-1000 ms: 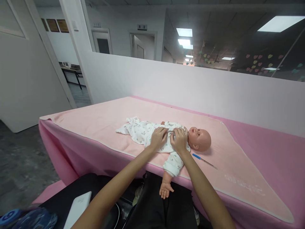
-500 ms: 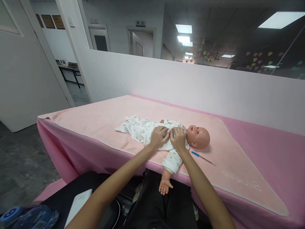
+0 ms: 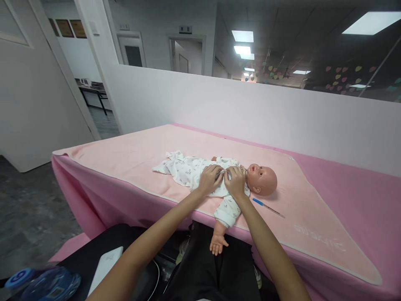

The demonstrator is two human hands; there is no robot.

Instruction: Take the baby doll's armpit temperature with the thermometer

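Note:
A baby doll point(image 3: 263, 180) lies on its back with its head to the right, dressed in a white patterned romper point(image 3: 184, 170). My left hand point(image 3: 210, 179) and my right hand point(image 3: 234, 179) meet over the doll's chest. Both have bent fingers pinching the romper's front fabric, the fingertips close together; the fastening there is too small to make out. One doll arm hangs over the table's near edge. Just right of my right wrist lies a blue-capped thermometer-like stick point(image 3: 268, 207).
A pale pink mat point(image 3: 125, 156) covers the table over a darker pink cloth point(image 3: 354, 188). A low white wall point(image 3: 238, 104) with glass above stands behind. At lower left, a white flat box point(image 3: 105, 267) and a blue-capped bottle point(image 3: 46, 284) rest on a black seat.
The view has shifted very slightly. My hands stay at the doll's chest, with only small finger movement at the fabric.

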